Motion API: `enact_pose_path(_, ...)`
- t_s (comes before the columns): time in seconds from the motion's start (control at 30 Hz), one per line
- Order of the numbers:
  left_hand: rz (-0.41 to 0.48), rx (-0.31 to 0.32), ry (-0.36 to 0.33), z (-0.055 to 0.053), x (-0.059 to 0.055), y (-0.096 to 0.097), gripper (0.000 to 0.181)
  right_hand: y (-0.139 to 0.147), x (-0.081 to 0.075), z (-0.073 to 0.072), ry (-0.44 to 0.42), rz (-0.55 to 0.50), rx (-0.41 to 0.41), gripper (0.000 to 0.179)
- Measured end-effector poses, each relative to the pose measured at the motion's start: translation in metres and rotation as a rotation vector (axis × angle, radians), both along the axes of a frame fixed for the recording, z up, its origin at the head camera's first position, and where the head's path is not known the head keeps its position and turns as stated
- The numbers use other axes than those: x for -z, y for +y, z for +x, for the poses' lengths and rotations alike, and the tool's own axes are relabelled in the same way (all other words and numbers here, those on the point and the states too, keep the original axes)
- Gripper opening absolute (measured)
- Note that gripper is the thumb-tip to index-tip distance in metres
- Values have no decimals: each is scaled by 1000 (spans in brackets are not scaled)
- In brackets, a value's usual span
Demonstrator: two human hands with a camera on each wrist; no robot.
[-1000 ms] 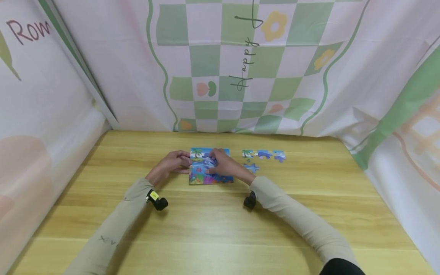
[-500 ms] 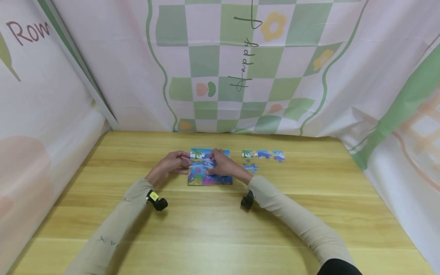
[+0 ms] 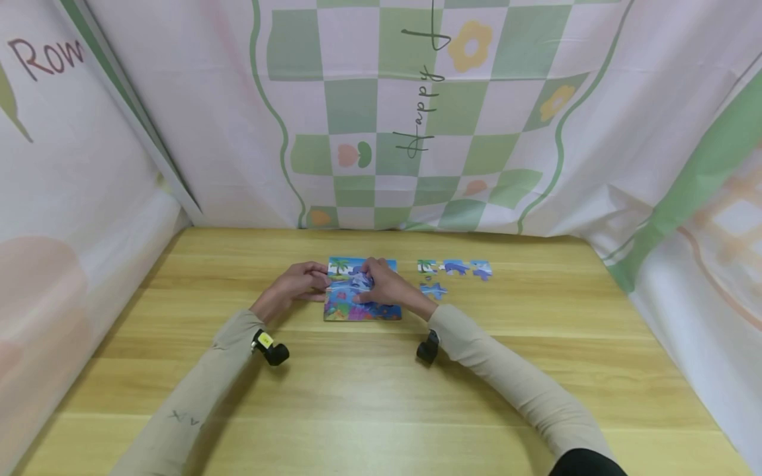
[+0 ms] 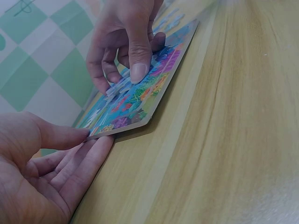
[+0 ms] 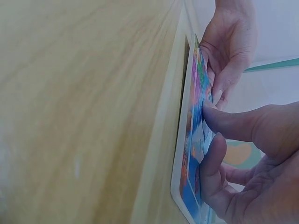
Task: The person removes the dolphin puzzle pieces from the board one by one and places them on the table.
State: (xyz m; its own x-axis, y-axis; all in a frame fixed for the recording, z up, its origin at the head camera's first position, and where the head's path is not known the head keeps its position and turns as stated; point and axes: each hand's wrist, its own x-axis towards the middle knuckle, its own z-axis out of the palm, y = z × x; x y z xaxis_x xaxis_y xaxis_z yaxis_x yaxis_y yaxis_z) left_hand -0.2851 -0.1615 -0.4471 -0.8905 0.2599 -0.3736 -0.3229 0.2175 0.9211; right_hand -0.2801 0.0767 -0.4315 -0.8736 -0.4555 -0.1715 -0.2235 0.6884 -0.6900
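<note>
A jigsaw puzzle board (image 3: pixel 340 308) with a bright sea picture and a palm tree lies in the middle of the table. My left hand (image 3: pixel 297 281) holds its left edge, thumb on top and fingers beneath, as the left wrist view shows; that side of the board (image 4: pixel 140 109) tilts up off the wood. Over the picture, my right hand (image 3: pixel 387 284) has thumb and fingertips bent around a puzzle piece (image 3: pixel 360 281) at the board's surface. Much of this piece is hidden by the fingers. In the right wrist view the right thumb (image 5: pixel 229 123) presses down close to the picture.
Several loose puzzle pieces (image 3: pixel 456 267) lie right of the board, one with a palm tree (image 3: pixel 426 266) and a blue star-shaped one (image 3: pixel 433 291) nearer me. A checkered curtain (image 3: pixel 405 132) stands along the table's back edge, with white cloth on both sides.
The board and right hand have shifted very slightly left and toward me. Otherwise both hands keep the same hold.
</note>
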Motion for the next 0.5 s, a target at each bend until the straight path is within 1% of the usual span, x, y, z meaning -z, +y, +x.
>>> enact_pose_path(0.1,3,-1,-2,0,1,0,49,1,-1,1,2,-16,-9,55)
enact_pose_path(0.3,-5,-5,-10,2,-2,0,49,1,-1,2,-21,-30,3,58)
enact_pose_path(0.4,-8,-2,-7,2,-3,0,49,2,0,2,-13,-30,5,55)
enact_pose_path(0.5,-9,0,-6,2,-3,-1,49,2,1,2,-25,-54,7,50)
